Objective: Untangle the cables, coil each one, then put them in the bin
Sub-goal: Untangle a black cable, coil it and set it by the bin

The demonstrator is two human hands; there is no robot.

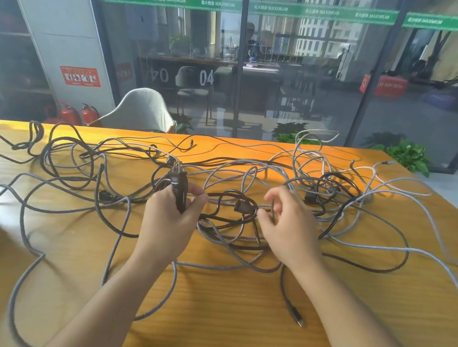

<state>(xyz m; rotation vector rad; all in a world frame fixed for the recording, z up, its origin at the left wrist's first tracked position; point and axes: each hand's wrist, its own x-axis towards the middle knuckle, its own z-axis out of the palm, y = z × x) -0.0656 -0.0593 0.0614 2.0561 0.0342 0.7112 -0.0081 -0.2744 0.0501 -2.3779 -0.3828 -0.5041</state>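
On the wooden table (221, 326) | a tangle of black and grey braided cables (244, 230) is spread from edge to edge | a black power plug (178, 189), prongs up, is gripped by the left hand (171, 218) | a grey braided cable (268, 207) is pinched by the right hand (287, 226) just beside the central knot.

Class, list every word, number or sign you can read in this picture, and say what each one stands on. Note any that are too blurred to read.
"MAXIMUM", repeated: green strip across the glass wall; the characters beside it are too blurred.
"04": white number on the glass, with a mirrored "04" to its left.
Red notice on the white pillar: too small to read.
Red box behind the glass: lettering blurred.
Cables and plug: no readable text.
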